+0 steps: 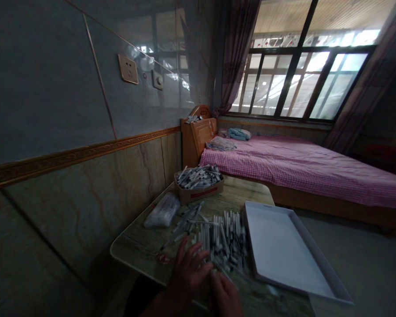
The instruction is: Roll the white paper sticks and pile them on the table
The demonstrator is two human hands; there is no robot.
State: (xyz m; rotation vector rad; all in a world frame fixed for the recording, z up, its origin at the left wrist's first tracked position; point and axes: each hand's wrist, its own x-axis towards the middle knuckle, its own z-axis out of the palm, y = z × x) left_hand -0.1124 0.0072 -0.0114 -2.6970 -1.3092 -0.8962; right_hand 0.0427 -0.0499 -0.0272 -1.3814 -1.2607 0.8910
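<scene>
Many white pens with dark parts [229, 229] lie in a heap on the small marble-patterned table [135, 246]. At the heap's near left edge is my left hand [192, 269], its fingers stretched out and apart. My right hand [225, 293] is close beside it, with fingers curled and pinched together at the near edge of the pens. What it pinches is blurred and mostly hidden. Loose clear pen pieces [186, 222] lie farther left, next to a clear plastic bag [163, 210].
A cardboard box [201, 193] full of pens stands at the table's back. The shallow white tray [284, 246] lies on the right, reaching past the table edge. A tiled wall [128, 176] borders the left, and a bed [284, 163] with a pink checked sheet stands behind.
</scene>
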